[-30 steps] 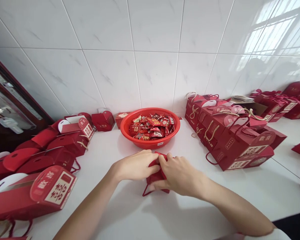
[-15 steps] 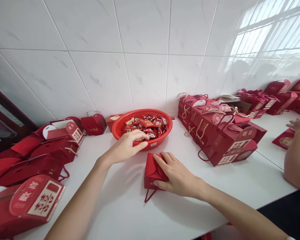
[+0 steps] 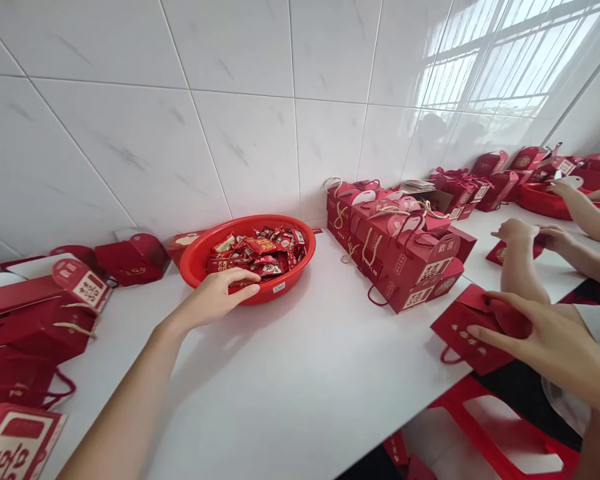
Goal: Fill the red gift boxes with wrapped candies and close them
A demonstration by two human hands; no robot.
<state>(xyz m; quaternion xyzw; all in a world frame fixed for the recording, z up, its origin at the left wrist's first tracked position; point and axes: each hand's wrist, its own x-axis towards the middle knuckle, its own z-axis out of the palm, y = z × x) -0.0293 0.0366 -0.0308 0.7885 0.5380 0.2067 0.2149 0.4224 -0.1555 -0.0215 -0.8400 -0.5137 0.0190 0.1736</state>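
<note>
My left hand is at the near edge of a round red plastic basket, thumb and fingers apart with nothing visible between them. Inside the basket lies a heap of small wrapped candies, mostly in red wrappers. Over at the right, my right hand grips a red gift box from above, its thumb on the gold-lettered side. The box has a closed top and a dark red cord handle hanging from its left side. It is tilted at the table's front edge.
Red gift boxes with rope handles stand in rows right of the basket. More boxes crowd the left side. At the far right, other people's hands handle another red box. A red-and-white bag sits below the table edge.
My right hand has carried the gift box from in front of the basket to the right table edge. My left hand stays by the basket. The view has turned rightward.
</note>
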